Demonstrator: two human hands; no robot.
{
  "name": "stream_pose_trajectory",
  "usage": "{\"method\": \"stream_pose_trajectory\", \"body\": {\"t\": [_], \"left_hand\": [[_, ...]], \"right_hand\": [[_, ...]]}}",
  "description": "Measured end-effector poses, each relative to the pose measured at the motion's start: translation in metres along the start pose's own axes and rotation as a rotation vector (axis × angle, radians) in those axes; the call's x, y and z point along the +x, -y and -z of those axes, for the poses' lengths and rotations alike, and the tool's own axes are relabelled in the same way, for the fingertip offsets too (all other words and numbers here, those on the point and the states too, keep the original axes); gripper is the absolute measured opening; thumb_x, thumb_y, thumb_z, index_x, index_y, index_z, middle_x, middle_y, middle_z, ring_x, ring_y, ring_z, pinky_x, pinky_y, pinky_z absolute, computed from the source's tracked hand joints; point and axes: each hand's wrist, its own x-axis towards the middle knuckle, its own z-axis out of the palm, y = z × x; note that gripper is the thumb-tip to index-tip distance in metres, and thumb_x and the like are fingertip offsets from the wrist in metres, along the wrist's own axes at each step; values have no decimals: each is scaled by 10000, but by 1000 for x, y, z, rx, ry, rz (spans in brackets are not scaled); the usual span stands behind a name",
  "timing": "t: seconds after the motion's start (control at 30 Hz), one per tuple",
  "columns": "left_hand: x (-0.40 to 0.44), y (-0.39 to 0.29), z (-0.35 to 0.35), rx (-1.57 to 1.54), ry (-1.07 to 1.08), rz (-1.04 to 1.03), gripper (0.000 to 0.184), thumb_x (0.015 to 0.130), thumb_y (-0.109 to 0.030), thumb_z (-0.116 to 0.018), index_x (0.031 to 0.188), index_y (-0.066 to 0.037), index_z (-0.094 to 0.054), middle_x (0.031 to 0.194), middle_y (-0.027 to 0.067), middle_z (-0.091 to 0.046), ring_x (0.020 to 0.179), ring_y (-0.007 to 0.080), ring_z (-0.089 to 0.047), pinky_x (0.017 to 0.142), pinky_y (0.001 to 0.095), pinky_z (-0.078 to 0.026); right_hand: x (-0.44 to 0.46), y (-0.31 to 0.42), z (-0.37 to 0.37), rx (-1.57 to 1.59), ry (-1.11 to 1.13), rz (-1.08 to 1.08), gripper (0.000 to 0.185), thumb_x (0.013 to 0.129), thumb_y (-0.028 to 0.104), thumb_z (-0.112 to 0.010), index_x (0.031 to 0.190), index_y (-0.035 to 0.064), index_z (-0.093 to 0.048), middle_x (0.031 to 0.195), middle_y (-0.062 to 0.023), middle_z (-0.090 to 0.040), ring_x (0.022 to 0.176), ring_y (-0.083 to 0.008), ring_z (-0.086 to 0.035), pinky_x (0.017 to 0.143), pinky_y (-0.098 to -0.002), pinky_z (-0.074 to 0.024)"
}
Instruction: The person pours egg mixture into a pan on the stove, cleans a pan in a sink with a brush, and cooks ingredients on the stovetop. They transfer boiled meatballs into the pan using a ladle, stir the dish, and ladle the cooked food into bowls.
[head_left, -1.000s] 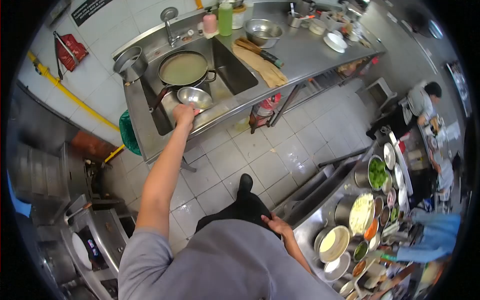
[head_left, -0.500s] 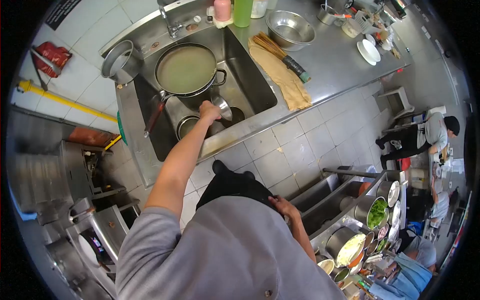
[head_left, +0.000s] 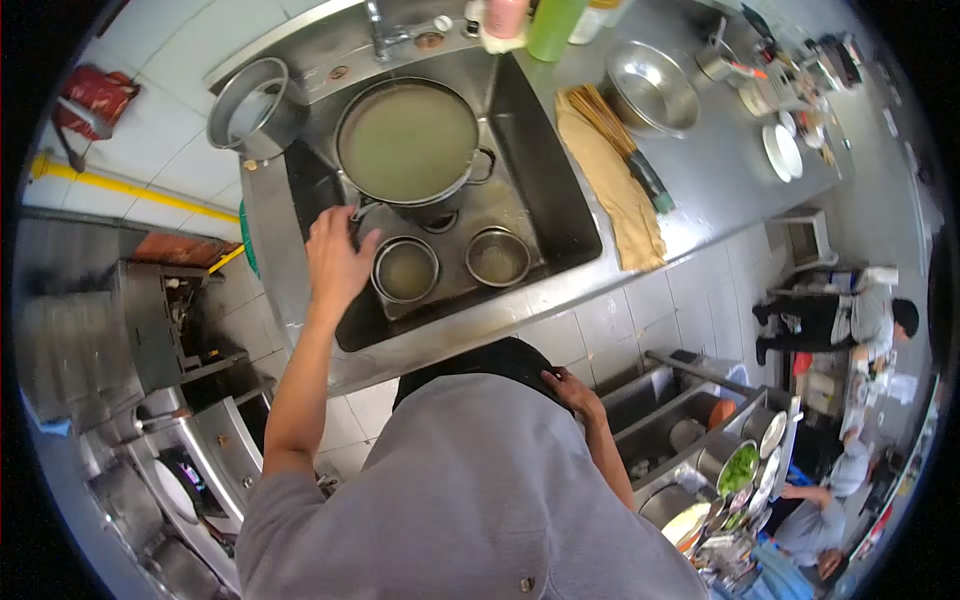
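Note:
My left hand [head_left: 338, 258] is over the left side of the sink [head_left: 560, 190], fingers stretched out and thumb apart. It lies beside the large pot [head_left: 410, 140], which is filled with cloudy greenish liquid. Under the fingers, a metal piece at the pot's lower left rim shows partly; any handle there is hidden by the hand. Two small round metal bowls, a left one [head_left: 405, 270] and a right one [head_left: 498, 257], stand in the sink in front of the pot. My right hand [head_left: 576, 392] rests at my hip on the black trousers, fingers lying loosely against the cloth.
A metal pot [head_left: 252, 115] stands on the sink's left corner. Right of the sink lie a tan cloth [head_left: 610, 190], a bundle of sticks [head_left: 625, 145] and a steel basin [head_left: 650, 88]. Food containers [head_left: 738, 468] line the counter behind me. Co-workers [head_left: 840, 320] stand at far right.
My left hand has let go of the small metal bowl and moved left to the pot's lower left side, opening. My right hand stays at the hip. The view has shifted.

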Motion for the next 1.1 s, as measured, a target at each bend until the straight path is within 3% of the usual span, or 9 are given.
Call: {"method": "stream_pose_trajectory", "body": {"t": [0.1, 0.17, 0.23, 0.3, 0.63, 0.8, 0.93, 1.03, 1.1], "left_hand": [[-16, 61, -3, 43, 64, 113, 324, 842, -228, -705, 1050, -15, -575, 956, 134, -617, 810, 320, -620, 711, 423, -517], [-14, 62, 8, -578, 723, 759, 272, 878, -270, -692, 959, -39, -574, 745, 47, -571, 605, 180, -575, 524, 316, -495], [-22, 59, -1, -750, 717, 860, 226, 897, -259, -679, 852, -85, -542, 633, -37, -465, 484, 68, -452, 399, 222, -372], [-31, 46, -11, -1645, 849, 1184, 230, 889, -199, -679, 783, -115, -493, 619, -48, -439, 462, 56, -411, 387, 218, -312], [-21, -65, 4, -770, 522, 1111, 204, 785, -52, -658, 795, -111, -463, 592, -35, -423, 413, 59, -371, 344, 227, -270], [-21, -82, 24, 37, 212, 657, 185, 680, -59, -620, 809, 58, -557, 780, 293, -608, 817, 450, -613, 714, 448, -465], [-25, -101, 27, 101, 98, 651, 191, 672, -52, -648, 784, 59, -540, 736, 274, -591, 758, 421, -611, 695, 444, -465], [-37, -99, 15, -98, 172, 645, 208, 733, -77, -696, 783, 3, -511, 598, 103, -510, 543, 224, -549, 510, 388, -420], [-37, -108, 1, -759, 295, 1034, 185, 781, -78, -686, 797, -47, -504, 575, 18, -481, 428, 119, -455, 376, 300, -341]], "right_hand": [[-4, 47, 38, -77, 151, -27, 813, 907, 626, -449, 1368, -44, -436, 1346, -294, -495, 1293, -375, -460, 1069, -411, -356], [-5, 67, 58, -120, 166, 27, 817, 905, 628, -452, 1380, -37, -425, 1357, -284, -489, 1302, -371, -451, 1080, -404, -349], [6, 76, 74, -167, 183, 84, 822, 903, 630, -454, 1392, -30, -415, 1369, -275, -483, 1310, -366, -442, 1090, -397, -341], [24, 69, 84, -220, 157, 107, 791, 911, 613, -456, 1410, 2, -408, 1401, -234, -470, 1323, -353, -427, 1104, -377, -327], [61, 55, 163, -257, 400, 267, 801, 927, 644, -374, 1430, 20, -401, 1462, -181, -421, 1350, -311, -394, 1115, -355, -299], [44, 70, 203, -338, 509, 276, 732, 957, 588, -341, 1428, 31, -400, 1472, -178, -402, 1311, -311, -435, 1066, -366, -347], [78, 38, 209, -378, 529, 276, 726, 954, 604, -326, 1339, 16, -507, 1321, -176, -564, 1168, -280, -564, 886, -368, -481], [32, 84, 232, -675, 481, 235, 682, 960, 579, -338, 1243, 8, -578, 1108, -174, -674, 955, -281, -654, 755, -378, -522], [37, 66, 240, -840, 242, 647, 504, 968, 441, -455, 1159, 5, -618, 901, -175, -692, 747, -276, -663, 661, -401, -528]]}}
